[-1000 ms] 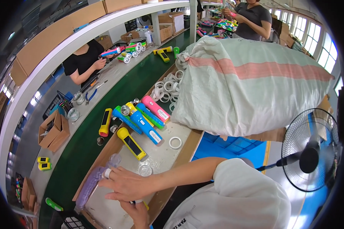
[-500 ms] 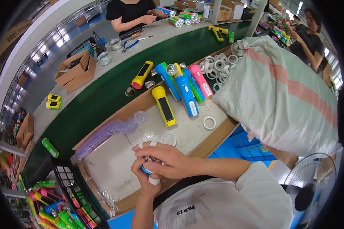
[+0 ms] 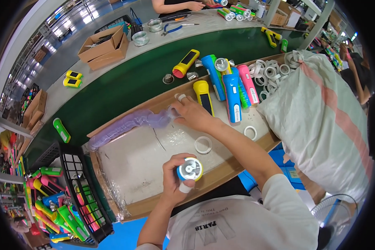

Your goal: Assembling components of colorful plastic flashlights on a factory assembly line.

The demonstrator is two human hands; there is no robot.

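Note:
My left hand (image 3: 176,177) is wrapped round a blue flashlight (image 3: 190,169), its head end facing up. White and silvery parts show inside the round head, with a yellow edge at one side; the rest of the body is hidden. Further off, my right hand (image 3: 193,112) has its thumb and fingers about a clear plastic disc (image 3: 170,112) at the near-right end of a long stack of translucent purple-tinted discs (image 3: 127,126). White tape wraps some fingertips. Close by lie a white ring (image 3: 203,145) and another white ring (image 3: 250,133) on the cardboard-edged tray (image 3: 141,166).
Several flashlights (image 3: 233,98) and a heap of white rings (image 3: 273,73) lie beyond the tray. A large woven sack (image 3: 316,116) stands at right, a black basket (image 3: 77,187) of flashlights at left. Behind runs a green belt (image 3: 112,98). Another person's hand (image 3: 194,6) shows across it.
My right hand has left the flashlight's head and reached forward to the stack of discs. My left hand keeps the flashlight, its open head now uncovered. The view has shifted.

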